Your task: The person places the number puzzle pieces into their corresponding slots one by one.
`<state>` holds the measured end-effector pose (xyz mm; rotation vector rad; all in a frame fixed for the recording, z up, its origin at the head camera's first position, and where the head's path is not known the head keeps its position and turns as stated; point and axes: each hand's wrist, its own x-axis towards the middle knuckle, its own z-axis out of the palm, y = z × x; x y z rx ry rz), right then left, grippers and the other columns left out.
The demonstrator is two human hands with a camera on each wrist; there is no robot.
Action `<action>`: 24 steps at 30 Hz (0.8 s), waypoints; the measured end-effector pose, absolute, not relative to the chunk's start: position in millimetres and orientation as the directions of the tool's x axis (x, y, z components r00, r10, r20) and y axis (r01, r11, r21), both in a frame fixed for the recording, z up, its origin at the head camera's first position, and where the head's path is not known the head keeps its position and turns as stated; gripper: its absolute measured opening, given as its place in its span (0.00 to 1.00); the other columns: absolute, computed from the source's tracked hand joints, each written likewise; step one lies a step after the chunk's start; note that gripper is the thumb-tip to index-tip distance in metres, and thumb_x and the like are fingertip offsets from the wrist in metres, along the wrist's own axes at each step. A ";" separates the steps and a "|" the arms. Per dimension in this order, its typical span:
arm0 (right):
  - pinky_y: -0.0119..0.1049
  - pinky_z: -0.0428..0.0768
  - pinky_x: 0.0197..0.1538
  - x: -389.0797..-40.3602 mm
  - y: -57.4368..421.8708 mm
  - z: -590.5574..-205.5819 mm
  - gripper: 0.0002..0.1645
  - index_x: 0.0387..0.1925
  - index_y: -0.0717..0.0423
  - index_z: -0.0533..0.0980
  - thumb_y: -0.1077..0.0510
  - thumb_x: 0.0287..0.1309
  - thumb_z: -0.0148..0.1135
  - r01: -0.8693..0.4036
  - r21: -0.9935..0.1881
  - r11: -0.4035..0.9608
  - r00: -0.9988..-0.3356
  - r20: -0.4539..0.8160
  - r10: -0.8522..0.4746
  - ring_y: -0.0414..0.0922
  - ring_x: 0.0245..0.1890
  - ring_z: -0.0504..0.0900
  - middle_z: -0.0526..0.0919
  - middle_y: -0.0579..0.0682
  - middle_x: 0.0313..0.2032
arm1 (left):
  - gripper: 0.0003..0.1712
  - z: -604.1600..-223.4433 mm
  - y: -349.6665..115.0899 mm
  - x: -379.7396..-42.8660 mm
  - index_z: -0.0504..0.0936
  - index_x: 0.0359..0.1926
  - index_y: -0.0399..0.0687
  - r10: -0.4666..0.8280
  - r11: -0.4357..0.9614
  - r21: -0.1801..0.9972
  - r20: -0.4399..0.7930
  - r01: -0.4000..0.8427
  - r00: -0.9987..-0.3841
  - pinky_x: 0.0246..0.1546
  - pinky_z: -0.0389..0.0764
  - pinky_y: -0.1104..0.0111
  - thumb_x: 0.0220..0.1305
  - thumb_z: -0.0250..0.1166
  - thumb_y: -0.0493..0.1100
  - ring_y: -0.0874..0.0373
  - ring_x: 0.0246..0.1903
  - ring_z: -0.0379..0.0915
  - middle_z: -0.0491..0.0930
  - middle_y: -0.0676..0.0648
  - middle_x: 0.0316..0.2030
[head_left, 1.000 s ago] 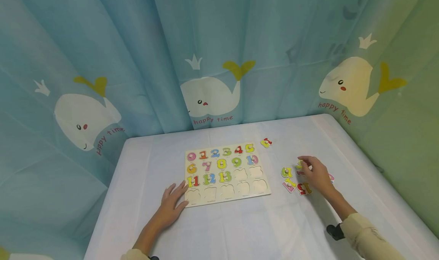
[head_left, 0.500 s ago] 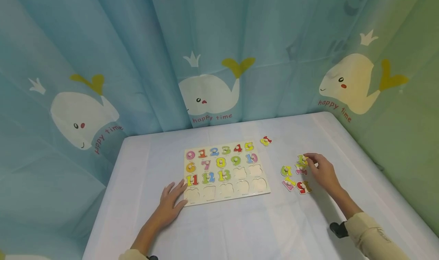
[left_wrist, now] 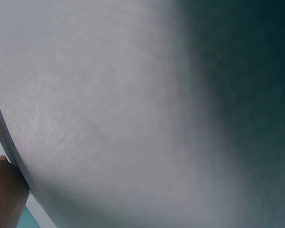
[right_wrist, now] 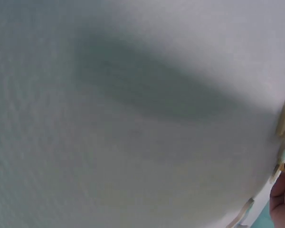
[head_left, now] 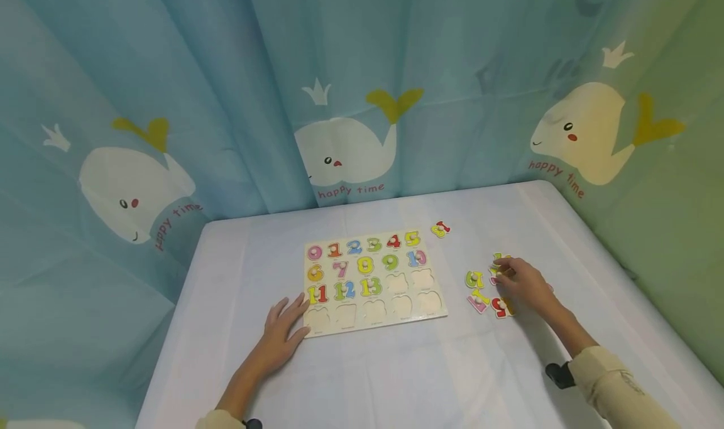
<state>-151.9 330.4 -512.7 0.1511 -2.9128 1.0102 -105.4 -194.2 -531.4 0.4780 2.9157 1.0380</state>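
Observation:
A wooden number puzzle board (head_left: 360, 319) lies on the table, its knobbed numbers 0 to 13 seated and several recesses bare. My left hand (head_left: 281, 331) rests at the board's left edge, fingers extended over it. My right hand (head_left: 526, 284), bent over the loose pieces, pinches a pink number piece (head_left: 494, 275) with thumb and forefinger; the hand covers much of it. Just beyond is a green and yellow piece (head_left: 498, 255), partly hidden. Part of the left hand (left_wrist: 7, 194) shows in the left wrist view, and curled right fingers (right_wrist: 280, 194) in the right wrist view.
Near the right hand lie a green-yellow piece (head_left: 474, 279), a pink-yellow piece (head_left: 477, 301) and a red-orange piece (head_left: 500, 307). A red-yellow piece (head_left: 440, 229) sits beyond the board's far right corner. A whale-print curtain (head_left: 452, 134) hangs behind the white table (head_left: 384, 379).
My right hand went from the pink piece to the green-yellow one beyond it, then came back over the pink piece. The left hand has stayed on the board's edge.

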 end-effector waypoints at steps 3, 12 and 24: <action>0.52 0.76 0.43 -153.3 332.7 -516.9 0.20 0.51 0.70 0.72 0.69 0.55 0.62 -0.146 -0.598 0.788 -0.989 0.082 -0.121 0.56 0.39 0.77 0.78 0.60 0.39 | 0.30 -529.9 -193.4 -105.7 0.68 0.65 0.44 0.289 0.733 0.625 0.071 0.268 -0.955 0.63 0.43 0.41 0.62 0.62 0.42 0.41 0.68 0.43 0.59 0.46 0.68; 0.44 0.76 0.38 -156.1 331.7 -518.1 0.21 0.51 0.67 0.74 0.67 0.55 0.64 -0.195 -0.562 0.804 -0.978 0.169 -0.119 0.49 0.35 0.75 0.76 0.54 0.34 | 0.31 -531.8 -194.1 -107.1 0.68 0.66 0.46 0.270 0.752 0.617 0.035 0.234 -0.962 0.61 0.50 0.40 0.62 0.62 0.43 0.43 0.68 0.42 0.58 0.47 0.69; 0.37 0.75 0.33 -164.6 273.5 -503.4 0.19 0.50 0.65 0.75 0.62 0.57 0.64 -0.196 -0.643 0.740 -0.979 0.175 -0.107 0.48 0.35 0.76 0.77 0.51 0.34 | 0.30 -529.9 -193.4 -107.0 0.68 0.65 0.45 0.278 0.739 0.627 0.052 0.248 -0.959 0.61 0.51 0.39 0.62 0.62 0.42 0.42 0.68 0.43 0.59 0.47 0.68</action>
